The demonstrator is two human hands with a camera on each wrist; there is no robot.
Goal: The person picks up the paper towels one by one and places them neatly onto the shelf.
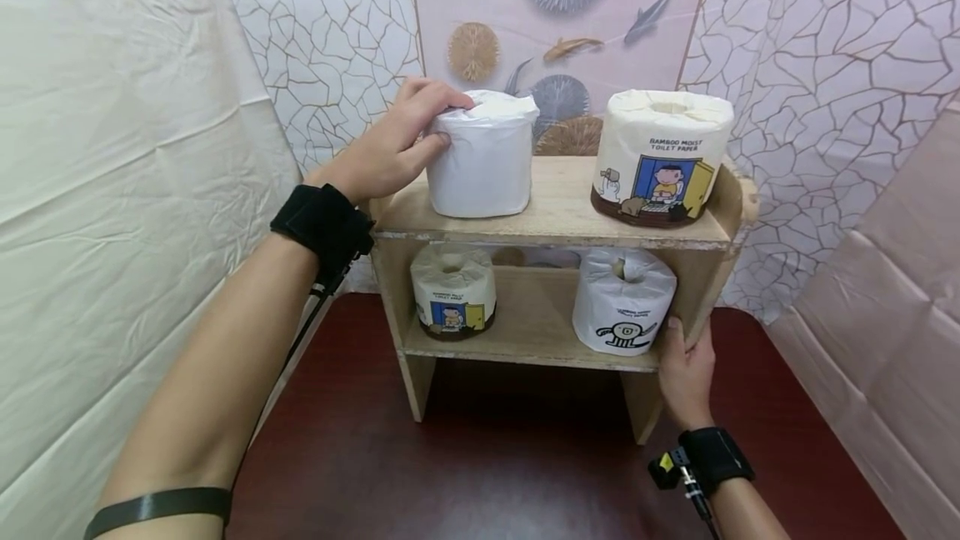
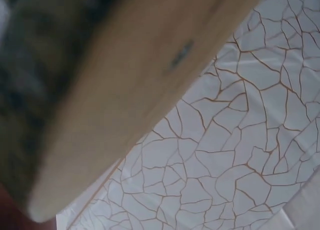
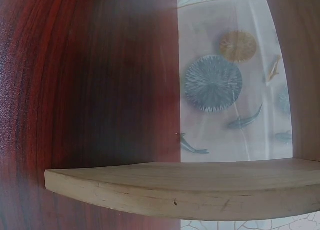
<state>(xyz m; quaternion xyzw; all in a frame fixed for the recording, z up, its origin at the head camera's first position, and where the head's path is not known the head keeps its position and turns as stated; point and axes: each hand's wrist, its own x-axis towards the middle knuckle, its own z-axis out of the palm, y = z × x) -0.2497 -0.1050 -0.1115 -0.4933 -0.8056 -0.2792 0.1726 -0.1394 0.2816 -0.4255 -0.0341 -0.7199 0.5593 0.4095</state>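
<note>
My left hand (image 1: 408, 140) grips a plain white wrapped toilet paper roll (image 1: 483, 165) at the left of the top shelf. Its fingers lie over the roll's top edge, with the thumb against the side. Low on the right, my right hand (image 1: 688, 369) holds the side panel of the wooden shelf (image 1: 547, 227), thumb in front beside a white toilet paper roll (image 1: 624, 307) with a black drawing. In the right wrist view the shelf's side panel (image 3: 175, 195) crosses the lower part. The left wrist view shows a blurred wooden edge (image 2: 115, 90) up close; neither wrist view shows fingers.
A printed toilet paper roll (image 1: 663, 161) stands at the top right, and a smaller-looking one (image 1: 453, 294) at the lower left. The shelf stands on a dark red table (image 1: 525, 473). Patterned cloth (image 1: 322, 40) hangs behind, pale cloth (image 1: 112, 148) at the sides.
</note>
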